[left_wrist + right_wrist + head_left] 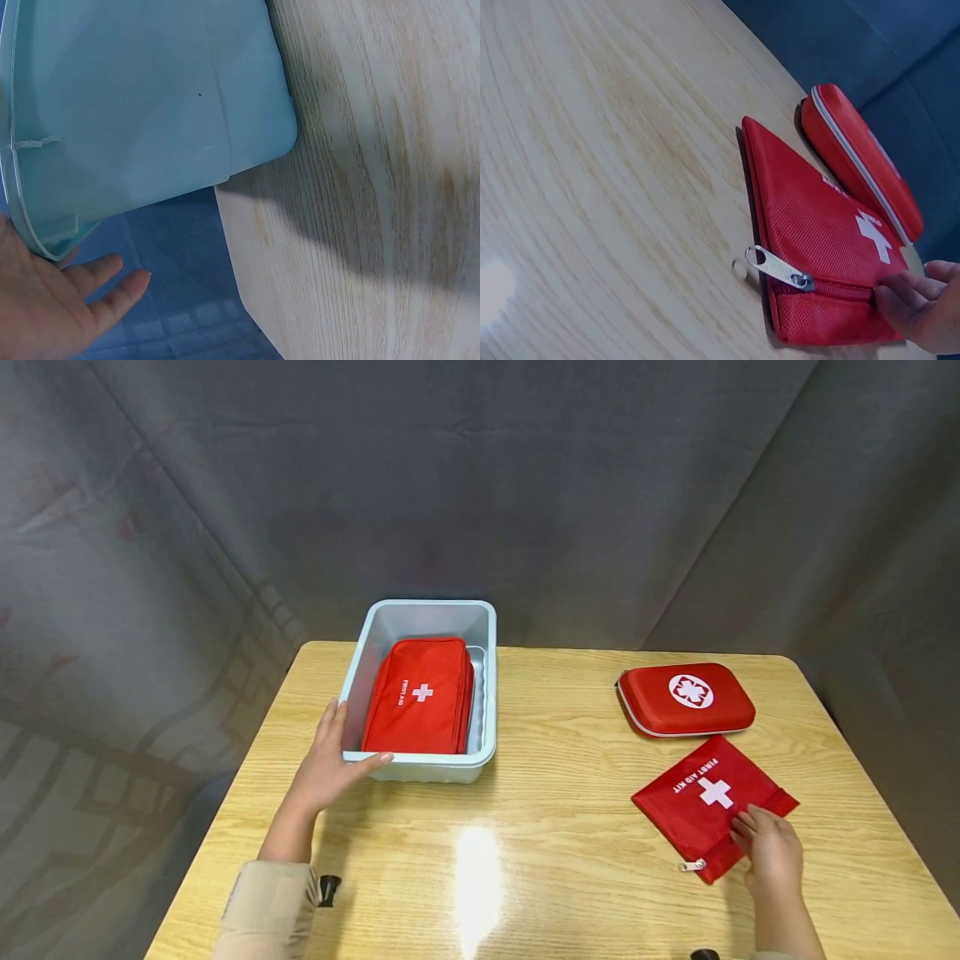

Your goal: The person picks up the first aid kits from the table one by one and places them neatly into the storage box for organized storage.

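My left hand (327, 768) rests at the near left corner of a light blue plastic bin (487, 693), its thumb over the front rim and its fingers along the left side. In the left wrist view those fingers (120, 292) are spread outside the bin wall. Inside the bin lies a red fabric first aid bag (431, 718) with a white cross. My right hand (772, 853) touches a flat red first aid kit pouch (686, 814) near its zipper; the fingertips (896, 296) lie on the fabric. The pouch's metal zipper pull (780, 270) sticks out over the table.
Behind the pouch sits a red hard-shell zip case (652, 697) with a white round emblem, close to the pouch's far corner. All stand on a wooden table (555, 818). Dark grey cloth (562, 510) hangs behind the table and at its sides.
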`<state>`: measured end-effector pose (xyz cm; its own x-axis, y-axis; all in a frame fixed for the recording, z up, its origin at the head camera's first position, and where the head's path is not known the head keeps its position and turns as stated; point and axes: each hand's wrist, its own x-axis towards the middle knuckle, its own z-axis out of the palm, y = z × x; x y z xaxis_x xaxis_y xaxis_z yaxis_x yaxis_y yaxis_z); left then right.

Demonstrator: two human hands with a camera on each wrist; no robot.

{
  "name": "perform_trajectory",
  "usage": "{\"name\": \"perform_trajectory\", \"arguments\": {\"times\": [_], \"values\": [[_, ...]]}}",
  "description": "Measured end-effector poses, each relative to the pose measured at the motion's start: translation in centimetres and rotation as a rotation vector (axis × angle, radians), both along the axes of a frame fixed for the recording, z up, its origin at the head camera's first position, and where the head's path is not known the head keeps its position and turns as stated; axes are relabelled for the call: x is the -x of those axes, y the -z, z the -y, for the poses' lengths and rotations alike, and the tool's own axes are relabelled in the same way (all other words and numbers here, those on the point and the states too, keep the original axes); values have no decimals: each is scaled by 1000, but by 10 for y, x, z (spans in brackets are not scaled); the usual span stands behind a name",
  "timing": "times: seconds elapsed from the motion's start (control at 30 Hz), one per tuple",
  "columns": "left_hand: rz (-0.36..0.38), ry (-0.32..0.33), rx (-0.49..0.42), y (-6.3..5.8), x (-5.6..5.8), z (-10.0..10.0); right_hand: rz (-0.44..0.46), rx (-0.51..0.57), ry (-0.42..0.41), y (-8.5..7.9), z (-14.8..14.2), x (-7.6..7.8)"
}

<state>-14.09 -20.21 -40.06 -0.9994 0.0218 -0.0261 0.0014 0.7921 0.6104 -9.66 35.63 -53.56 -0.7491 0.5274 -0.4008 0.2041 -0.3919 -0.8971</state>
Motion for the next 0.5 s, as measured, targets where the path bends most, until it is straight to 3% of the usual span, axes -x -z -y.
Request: {"name": "perform_trajectory", "arguments": {"times": [0.5], "values": [[-9, 2, -11, 2, 0, 0, 163, -159, 80, 10, -9, -6]]}}
